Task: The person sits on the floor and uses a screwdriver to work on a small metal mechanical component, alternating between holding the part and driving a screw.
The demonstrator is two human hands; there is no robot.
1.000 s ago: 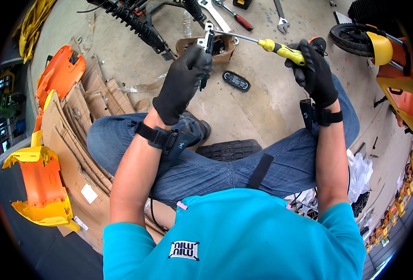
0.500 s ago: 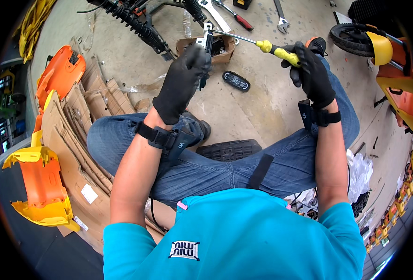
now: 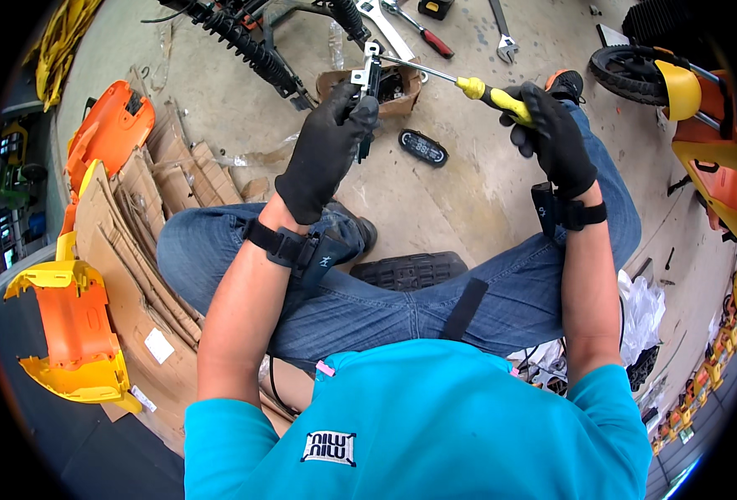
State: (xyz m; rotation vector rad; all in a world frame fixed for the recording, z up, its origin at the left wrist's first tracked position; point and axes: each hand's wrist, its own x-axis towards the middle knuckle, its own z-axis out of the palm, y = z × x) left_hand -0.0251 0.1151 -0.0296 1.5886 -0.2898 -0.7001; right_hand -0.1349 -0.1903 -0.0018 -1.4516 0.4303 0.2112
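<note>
My left hand [image 3: 325, 150], in a black glove, is closed around a narrow black part with a silver metal bracket [image 3: 372, 58] at its upper end. In my gloved right hand [image 3: 552, 133] is a screwdriver [image 3: 508, 103] with a yellow and black handle. Its shaft points left, and the tip reaches the bracket's upper end; whether it sits on a screw is too small to tell. Below the tools, a black oval display unit [image 3: 423, 147] lies on the floor. An open cardboard box [image 3: 402, 104] with small dark parts stands behind the bracket.
Two adjustable wrenches [image 3: 504, 47] and a red-handled ratchet [image 3: 437, 43] lie at the far side. A vehicle frame with black shock absorbers [image 3: 252, 52] stands far left. Flattened cardboard [image 3: 139, 275] and orange-yellow covers [image 3: 75, 325] are at left. A wheeled orange-yellow vehicle [image 3: 677, 83] stands right.
Both hands stay almost in place. My right fingers have shifted slightly around the screwdriver handle, and its tip remains at the bracket.
</note>
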